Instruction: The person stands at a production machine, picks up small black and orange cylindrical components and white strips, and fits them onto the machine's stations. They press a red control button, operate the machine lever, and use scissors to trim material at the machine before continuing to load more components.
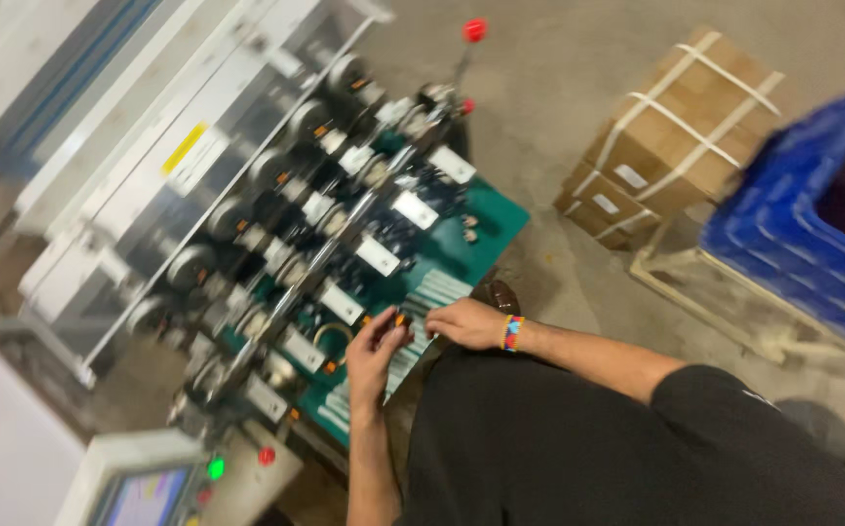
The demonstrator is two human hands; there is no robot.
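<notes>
- At the far left, my machine's white housing (150,146) runs diagonally across the view, with a yellow label on its panel.
- Low at the left edge sits a control screen (145,492), with a green lit button (215,469) and a red button (266,455) just beside it.
- Along the machine's front, a row of dark spindles and rollers (276,195) stands above small white tags, all on a green tabletop (486,209).
- My left hand (376,353) is raised over the near edge of that green tabletop, fingers curled; its grip pinches a small orange-tipped piece (401,319) between thumb and fingertips, though motion blur keeps me from telling what the piece is.
- My right hand (469,323) rests just beside it, touching the pale strips (439,290) that lie on the green surface; whether its grip is clenched or released I cannot tell. A beaded multicoloured wristband (511,333) circles that wrist.
- A lever with a red knob (474,30) rises at the machine's far end.
- Further right, strapped cardboard boxes (671,131) stand on the concrete floor.
- At the far right, a blue plastic crate (812,224) rests on a pale frame (705,292).
</notes>
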